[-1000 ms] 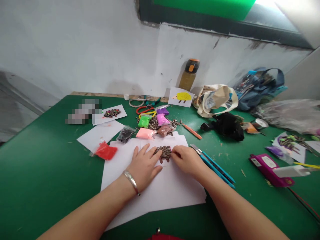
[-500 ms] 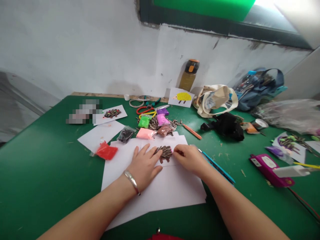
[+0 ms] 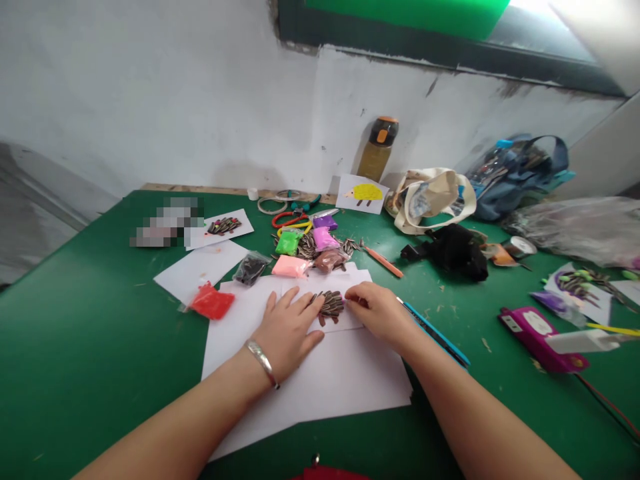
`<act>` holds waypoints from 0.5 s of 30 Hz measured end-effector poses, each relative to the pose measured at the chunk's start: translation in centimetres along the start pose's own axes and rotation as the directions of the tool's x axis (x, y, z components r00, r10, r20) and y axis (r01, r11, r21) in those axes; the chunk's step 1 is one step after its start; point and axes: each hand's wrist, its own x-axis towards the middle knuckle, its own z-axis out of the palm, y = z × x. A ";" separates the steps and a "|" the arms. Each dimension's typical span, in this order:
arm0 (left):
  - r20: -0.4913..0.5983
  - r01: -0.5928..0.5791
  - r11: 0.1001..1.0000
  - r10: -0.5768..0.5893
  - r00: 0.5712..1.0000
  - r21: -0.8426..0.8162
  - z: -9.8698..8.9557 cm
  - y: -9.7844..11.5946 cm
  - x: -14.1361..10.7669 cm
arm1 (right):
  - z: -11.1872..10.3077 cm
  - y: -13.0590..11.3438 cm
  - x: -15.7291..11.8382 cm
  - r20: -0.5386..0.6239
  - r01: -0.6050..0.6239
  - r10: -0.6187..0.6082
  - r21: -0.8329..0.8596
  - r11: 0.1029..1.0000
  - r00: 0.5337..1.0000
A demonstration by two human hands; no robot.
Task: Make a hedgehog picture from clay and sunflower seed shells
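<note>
My left hand point(image 3: 287, 330) lies flat with its fingers spread on a small white card point(image 3: 345, 325) over larger white sheets point(image 3: 300, 400). Its fingertips touch the left edge of a hedgehog shape made of striped sunflower seeds point(image 3: 331, 305), with brown feet below. My right hand point(image 3: 373, 307) is closed in a pinch at the right end of the shape, where a bit of pink shows. Whatever sits between those fingertips is too small and hidden to name. Bags of modelling clay lie just beyond: peach point(image 3: 291, 267), brown point(image 3: 331, 260), black point(image 3: 251, 268) and red point(image 3: 213, 301).
Loose sunflower seeds point(image 3: 306, 247), scissors point(image 3: 293, 223) and an orange clay tool point(image 3: 383, 261) lie behind the sheets. Blue pens point(image 3: 437, 337) rest by my right forearm. A magenta glue-gun-like device point(image 3: 537, 340) sits right. A bottle point(image 3: 379, 148) and tote bag point(image 3: 430, 200) stand near the wall.
My hands stay almost in place. The right fingertips shift very slightly at the end of the seed shape, and the whole view drifts a little.
</note>
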 end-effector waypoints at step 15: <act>0.012 0.001 1.000 -0.001 1.000 -0.011 -0.1 0.1 0.0 | 0.5 -0.3 0.1 0.013 0.030 -0.029 -0.079 0.996 0.999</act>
